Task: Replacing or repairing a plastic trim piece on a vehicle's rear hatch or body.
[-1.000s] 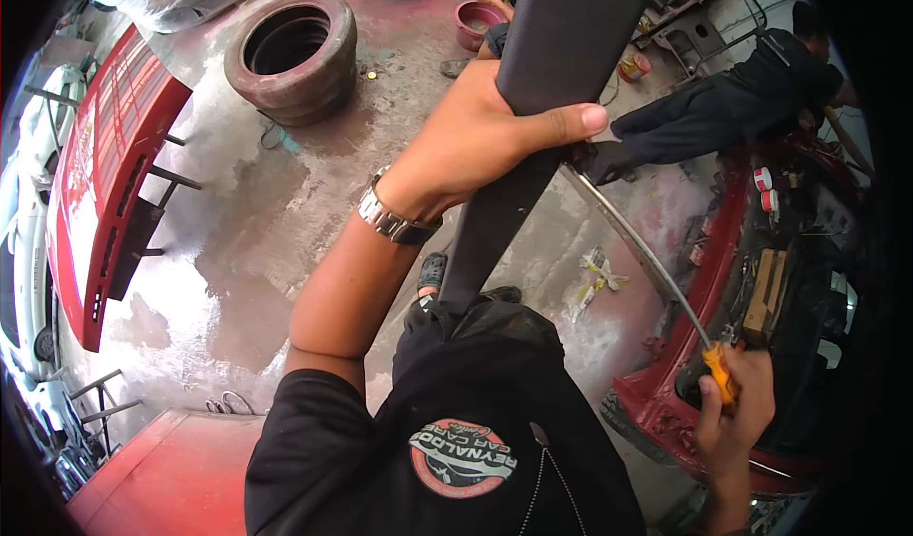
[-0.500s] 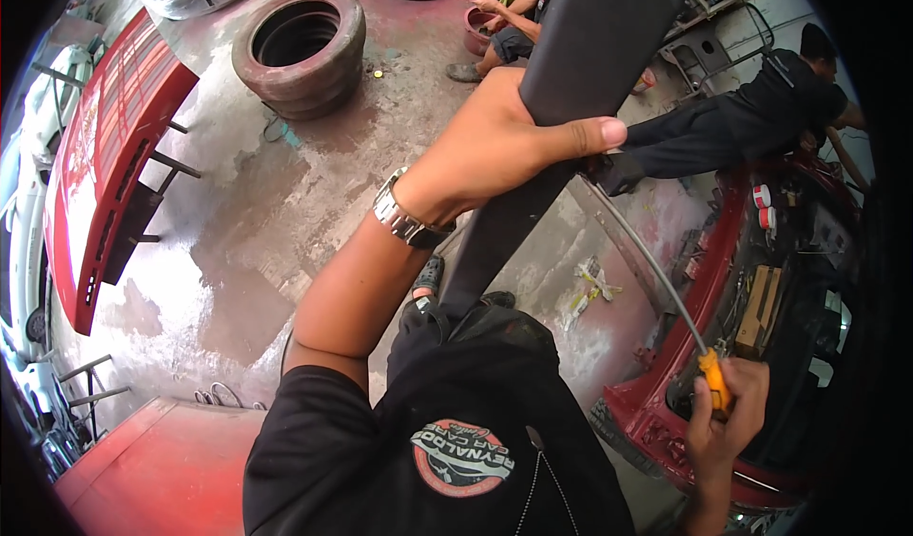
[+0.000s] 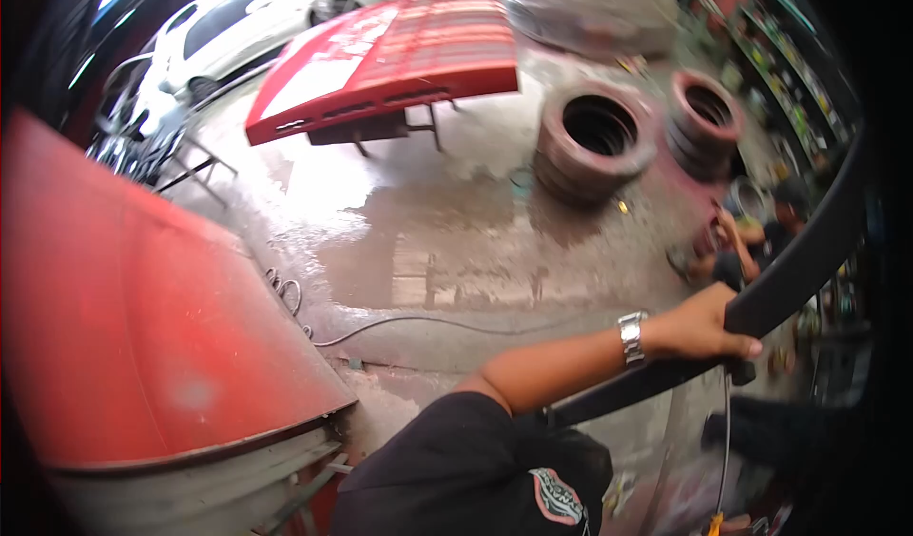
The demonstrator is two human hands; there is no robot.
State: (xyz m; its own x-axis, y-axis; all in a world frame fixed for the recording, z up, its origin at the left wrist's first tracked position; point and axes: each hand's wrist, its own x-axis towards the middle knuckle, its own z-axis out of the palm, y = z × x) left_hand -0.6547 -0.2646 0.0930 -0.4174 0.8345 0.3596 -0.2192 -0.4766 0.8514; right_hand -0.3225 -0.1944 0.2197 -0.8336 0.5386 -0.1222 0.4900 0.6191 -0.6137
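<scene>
My left hand [image 3: 699, 325], with a metal watch on its wrist, is closed around a long, curved black panel [image 3: 808, 260]. The thumb lies along the panel's lower side. Beneath that hand a screwdriver [image 3: 726, 441] with a long thin shaft and a yellow handle points up, its tip by a small dark part at the panel's underside. Of my right hand [image 3: 737, 527] only a sliver shows at the lower edge, beside the yellow handle; most of its fingers are cut off by the frame.
A red car panel [image 3: 418, 51] rests on a stand, beyond it a white car [image 3: 223, 37]. Stacked tires [image 3: 594, 146] stand ahead. Another person [image 3: 775, 236] sits at the right. A large red body panel [image 3: 143, 327] fills the left. A hose [image 3: 418, 318] crosses the floor.
My view has swung to the left, so the panel, screwdriver and both hands now sit farther right and lower. My left hand keeps its hold; the right hand has mostly left the frame.
</scene>
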